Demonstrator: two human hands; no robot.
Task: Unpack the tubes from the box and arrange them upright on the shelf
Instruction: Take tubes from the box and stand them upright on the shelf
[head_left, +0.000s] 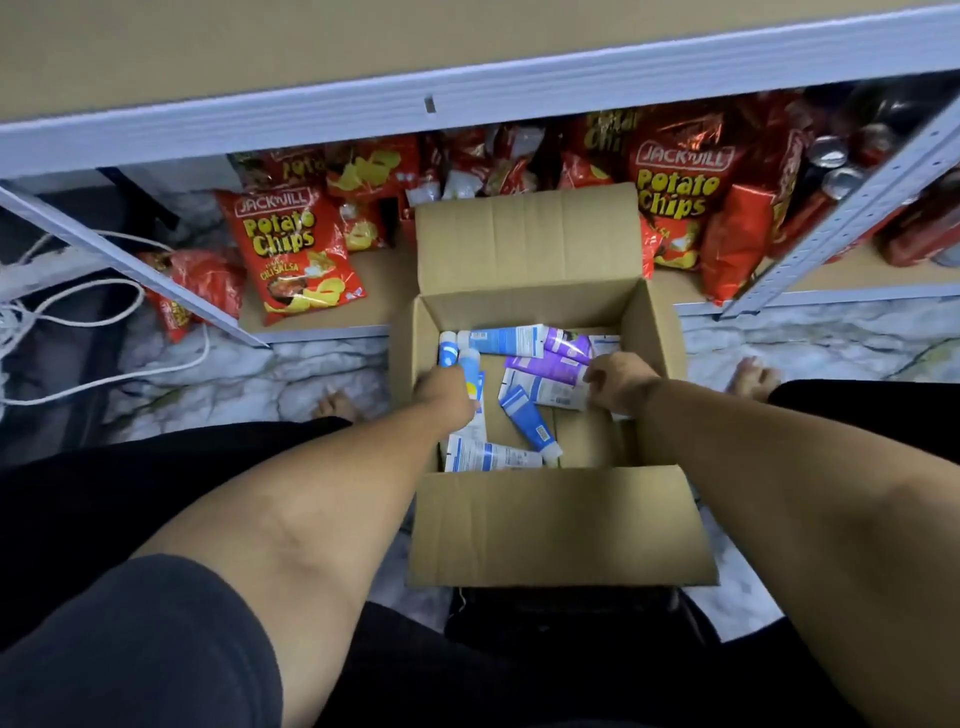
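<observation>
The open box (535, 306) stood on the floor, tubes (524, 340) lying flat inside. The left hand (447, 389) gripped blue tubes (457, 361) at 9 o'clock — the right hand (618, 382) pinched a white tube (558, 392) at 3 o'clock.

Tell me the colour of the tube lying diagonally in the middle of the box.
Blue tube with a white cap, seen in the head view.

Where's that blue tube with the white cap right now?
In the head view, the blue tube lies slanted on the floor of the open cardboard box, near its middle, between the left hand and right hand, cap toward the person.
</observation>
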